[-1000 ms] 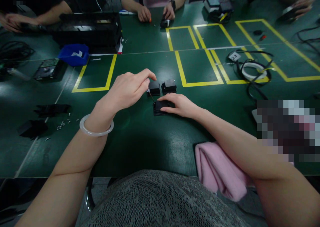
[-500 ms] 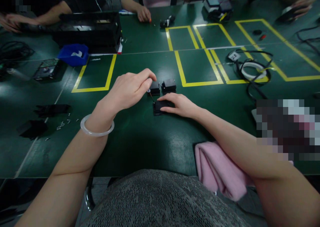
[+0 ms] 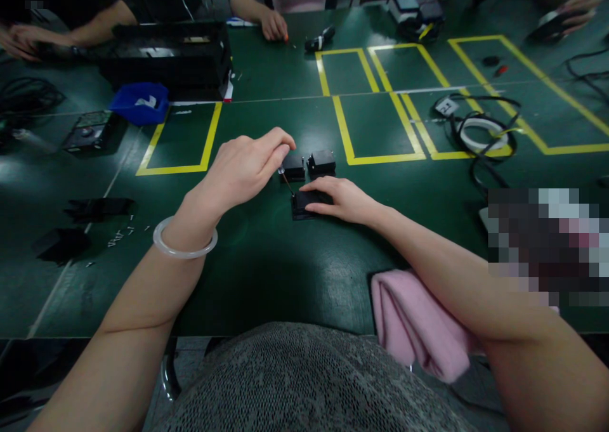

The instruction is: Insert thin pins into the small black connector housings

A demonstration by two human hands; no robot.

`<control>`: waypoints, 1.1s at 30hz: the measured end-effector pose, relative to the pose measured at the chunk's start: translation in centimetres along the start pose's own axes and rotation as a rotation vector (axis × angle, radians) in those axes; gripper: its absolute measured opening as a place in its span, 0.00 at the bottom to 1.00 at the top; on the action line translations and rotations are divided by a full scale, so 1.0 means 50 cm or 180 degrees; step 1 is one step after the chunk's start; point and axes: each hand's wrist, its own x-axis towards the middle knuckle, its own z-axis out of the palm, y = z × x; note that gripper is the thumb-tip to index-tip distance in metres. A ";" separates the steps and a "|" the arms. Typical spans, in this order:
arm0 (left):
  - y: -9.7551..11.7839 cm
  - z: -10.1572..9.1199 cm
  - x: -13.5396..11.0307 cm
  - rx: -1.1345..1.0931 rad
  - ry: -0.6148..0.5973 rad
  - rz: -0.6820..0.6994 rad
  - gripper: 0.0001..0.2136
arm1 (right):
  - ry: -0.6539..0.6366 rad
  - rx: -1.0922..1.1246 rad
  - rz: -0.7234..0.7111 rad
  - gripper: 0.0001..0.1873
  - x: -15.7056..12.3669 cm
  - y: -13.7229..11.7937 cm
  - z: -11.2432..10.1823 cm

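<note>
My left hand [image 3: 245,169] is closed in a pinch round a small screwdriver [image 3: 286,181], whose thin shaft slants down to a flat black part [image 3: 301,203] on the green table [image 3: 266,261]. My right hand [image 3: 340,199] lies on that part with fingers curled over it, pressing it to the table. Two small black boxes [image 3: 309,164] stand side by side just beyond the hands. A pale bangle circles my left wrist.
A pink cloth [image 3: 413,324] hangs at the near edge. Small screws [image 3: 118,235] and black pieces [image 3: 95,209] lie left. A blue bin [image 3: 139,102] and black case [image 3: 166,54] stand far left, coiled cables [image 3: 480,137] right. Other people's hands [image 3: 273,26] work across the table.
My left hand has turned slightly on the screwdriver, fingers shifting a little left. Across the table, a person's hand has left the small black item and reached toward the far right.
</note>
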 end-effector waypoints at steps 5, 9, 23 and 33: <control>-0.001 -0.002 -0.001 0.0005 -0.0053 0.0022 0.21 | -0.0020 0.0005 0.0012 0.23 0.001 -0.002 0.000; -0.002 -0.003 -0.001 0.0029 -0.0080 0.0044 0.20 | -0.0030 -0.0002 0.0014 0.23 0.001 -0.003 0.000; 0.000 -0.003 -0.001 -0.0004 -0.0111 -0.0032 0.20 | 0.0000 0.0001 -0.0005 0.23 0.000 -0.001 0.000; -0.004 -0.002 -0.001 0.0002 -0.0114 -0.0004 0.20 | -0.0014 0.0019 0.0008 0.23 0.001 -0.002 0.000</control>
